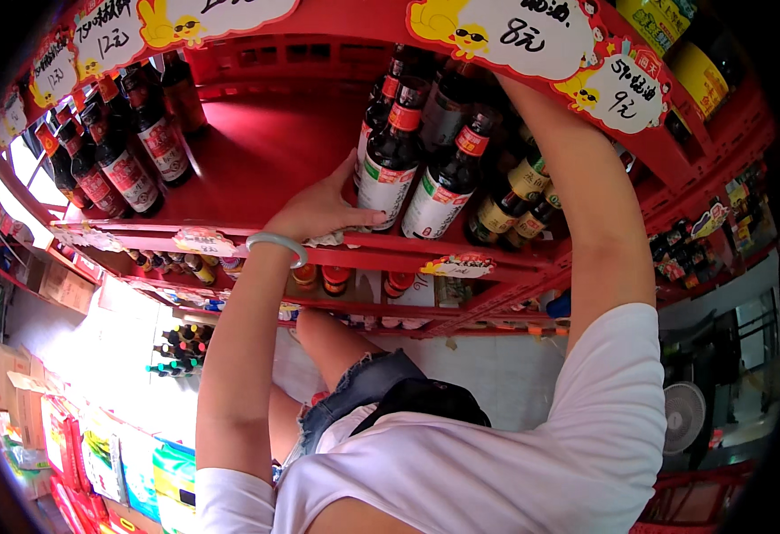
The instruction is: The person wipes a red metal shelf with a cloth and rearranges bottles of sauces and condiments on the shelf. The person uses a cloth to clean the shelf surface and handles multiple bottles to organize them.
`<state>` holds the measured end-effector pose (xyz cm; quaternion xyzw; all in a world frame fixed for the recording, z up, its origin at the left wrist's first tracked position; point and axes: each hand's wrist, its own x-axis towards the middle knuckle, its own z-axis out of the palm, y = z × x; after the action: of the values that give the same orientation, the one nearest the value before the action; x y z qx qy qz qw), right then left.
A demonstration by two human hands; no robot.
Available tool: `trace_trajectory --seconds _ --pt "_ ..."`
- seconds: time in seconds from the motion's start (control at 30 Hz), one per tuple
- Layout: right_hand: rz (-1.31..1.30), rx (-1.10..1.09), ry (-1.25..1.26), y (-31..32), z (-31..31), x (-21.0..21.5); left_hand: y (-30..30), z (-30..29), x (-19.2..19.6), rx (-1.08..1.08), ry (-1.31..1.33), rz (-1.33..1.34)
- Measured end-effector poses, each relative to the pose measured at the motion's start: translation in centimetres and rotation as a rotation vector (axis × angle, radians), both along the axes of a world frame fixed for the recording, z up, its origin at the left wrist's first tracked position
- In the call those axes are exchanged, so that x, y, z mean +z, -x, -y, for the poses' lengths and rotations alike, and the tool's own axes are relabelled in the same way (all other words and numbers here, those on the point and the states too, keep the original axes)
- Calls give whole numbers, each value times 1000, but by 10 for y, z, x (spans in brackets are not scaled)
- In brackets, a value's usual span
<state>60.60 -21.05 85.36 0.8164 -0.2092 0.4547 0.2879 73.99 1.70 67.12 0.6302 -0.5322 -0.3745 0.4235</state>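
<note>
My left hand (320,206), with a pale bangle (278,248) on its wrist, is at the front of a red shelf. Its fingers go along the left side of a dark sauce bottle (388,169) with a white label and red neck band, and its thumb lies across the label's lower part. A crumpled whitish thing (326,239), perhaps a cloth, shows under the palm. Another matching sauce bottle (443,191) stands just to the right. My right arm (586,191) reaches up into the shelf behind the hanging price cards, which hide my right hand.
More dark bottles (154,125) stand at the shelf's left end. Bottles with yellowish labels (495,218) stand right of centre. Price cards (513,36) hang along the upper edge. Red-lidded jars (335,279) sit one shelf below. Bagged goods (132,463) and cartons (25,392) are at lower left.
</note>
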Motion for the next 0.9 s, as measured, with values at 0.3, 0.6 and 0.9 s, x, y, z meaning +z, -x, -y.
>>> trace_trajectory --seconds 0.3,0.6,0.9 --pt "-126 -147 297 8 -34 16 -9 9 -19 3 58 35" --pt "-283 -197 319 18 -64 23 -2 3 -6 -15 12 28" --pt "-524 -205 -41 14 -65 15 -6 8 -15 11 59 51"
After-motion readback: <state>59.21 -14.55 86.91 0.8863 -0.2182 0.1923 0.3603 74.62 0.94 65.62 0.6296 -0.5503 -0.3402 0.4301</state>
